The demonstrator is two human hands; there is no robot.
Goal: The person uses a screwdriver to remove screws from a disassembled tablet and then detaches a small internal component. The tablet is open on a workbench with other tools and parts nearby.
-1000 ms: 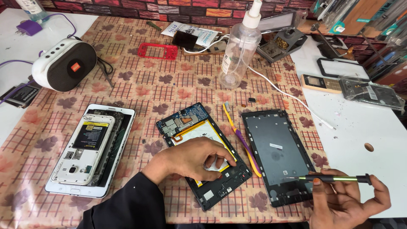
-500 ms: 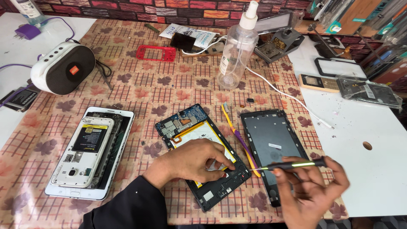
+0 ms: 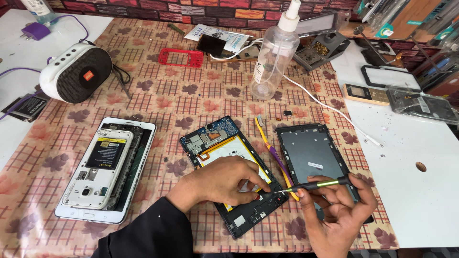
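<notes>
An opened tablet with a blue circuit board and a yellow-edged battery lies in the middle of the patterned tablecloth. My left hand rests flat on its lower half, fingers spread over the battery. My right hand grips a slim black and green screwdriver, its tip touching the tablet's lower right edge by my left fingertips. The tablet's dark back cover lies just right of it, partly under my right hand. A purple and yellow toothbrush sits between tablet and cover.
A white phone stacked on a white tablet lies at the left. A white round speaker, a red phone frame and a clear spray bottle stand further back. A white board with phone parts fills the right.
My right hand has carried the screwdriver leftwards from over the back cover to the tablet's lower edge. My left hand has stayed on the tablet.
</notes>
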